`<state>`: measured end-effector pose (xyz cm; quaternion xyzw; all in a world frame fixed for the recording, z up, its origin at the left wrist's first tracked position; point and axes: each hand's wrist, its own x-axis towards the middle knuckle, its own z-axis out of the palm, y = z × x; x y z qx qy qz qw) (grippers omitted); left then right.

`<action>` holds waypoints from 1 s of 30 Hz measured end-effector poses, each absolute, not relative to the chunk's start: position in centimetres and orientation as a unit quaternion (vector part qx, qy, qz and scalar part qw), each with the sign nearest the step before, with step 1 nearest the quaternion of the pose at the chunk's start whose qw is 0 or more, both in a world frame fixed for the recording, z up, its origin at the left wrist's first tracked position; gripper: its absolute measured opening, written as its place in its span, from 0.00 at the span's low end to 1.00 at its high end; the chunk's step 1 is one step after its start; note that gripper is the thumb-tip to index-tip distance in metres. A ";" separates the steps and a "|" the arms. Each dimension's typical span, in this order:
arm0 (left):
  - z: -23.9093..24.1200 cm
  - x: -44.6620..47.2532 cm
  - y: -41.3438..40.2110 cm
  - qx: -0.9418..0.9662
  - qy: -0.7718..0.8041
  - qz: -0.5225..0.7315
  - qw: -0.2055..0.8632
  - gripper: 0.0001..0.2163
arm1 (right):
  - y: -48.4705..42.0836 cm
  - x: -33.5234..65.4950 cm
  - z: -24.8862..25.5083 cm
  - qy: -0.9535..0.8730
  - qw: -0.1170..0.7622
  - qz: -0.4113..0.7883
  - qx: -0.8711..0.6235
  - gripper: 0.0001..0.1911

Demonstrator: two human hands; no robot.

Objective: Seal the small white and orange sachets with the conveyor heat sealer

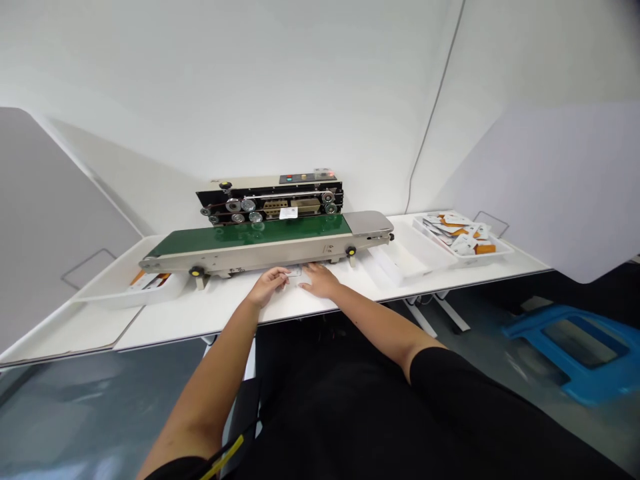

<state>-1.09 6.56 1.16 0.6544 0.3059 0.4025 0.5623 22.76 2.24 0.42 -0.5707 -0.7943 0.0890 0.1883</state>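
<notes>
My left hand is just in front of a band sealer's conveyor, its fingers curled inward. Whatever those fingers hold, if anything, is too small to make out. My right hand lies palm down on the white table, fingers stretched out and thumb apart. Between the two hands, a small pale flat piece with a thin dark outline rests on the tabletop, partly beneath the conveyor's edge. Above the green belt, a small white packet stands upright at the sealer's rollers.
At right, a white bin holds many white and orange packets; a translucent tray sits beside it. A left bin contains orange and white packets. Black knobs jut from the conveyor. A blue stool stands lower right.
</notes>
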 end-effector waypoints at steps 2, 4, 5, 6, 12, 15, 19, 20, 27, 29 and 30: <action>1.0 -1.0 6.7 0.654 0.306 0.402 0.563 0.21 | 2.4 22.7 0.6 -0.799 0.173 0.077 -0.571 0.37; 1.0 -1.0 6.8 0.654 0.305 0.401 0.564 0.21 | 2.3 22.5 0.7 -0.801 0.172 0.064 -0.570 0.35; 1.0 -1.0 6.8 0.654 0.304 0.401 0.565 0.20 | 2.3 22.5 0.7 -0.799 0.174 0.061 -0.572 0.35; 1.0 -1.0 6.8 0.655 0.303 0.401 0.565 0.20 | 2.3 22.4 0.7 -0.796 0.176 0.060 -0.577 0.36; 1.1 -1.0 6.6 0.652 0.302 0.408 0.563 0.21 | 2.6 22.2 0.9 -0.728 0.162 0.082 -0.661 0.42; 1.2 -1.0 6.5 0.653 0.304 0.405 0.563 0.20 | 2.5 22.4 0.9 -0.736 0.182 0.069 -0.648 0.34; 1.4 -0.9 6.4 0.658 0.304 0.401 0.559 0.20 | 2.0 23.1 0.4 -0.783 0.223 0.073 -0.576 0.22; 1.4 -0.9 6.4 0.660 0.305 0.401 0.558 0.20 | 1.9 23.2 0.3 -0.797 0.237 0.084 -0.549 0.22; 1.3 -0.8 6.3 0.679 0.302 0.398 0.537 0.22 | 1.6 23.5 -0.1 -0.799 0.381 0.178 -0.429 0.20; 1.3 -0.8 6.3 0.688 0.299 0.392 0.533 0.24 | 1.6 23.5 0.0 -0.791 0.429 0.206 -0.385 0.17; 1.4 -0.8 6.3 0.692 0.298 0.386 0.533 0.25 | 1.6 23.4 0.0 -0.781 0.450 0.226 -0.370 0.15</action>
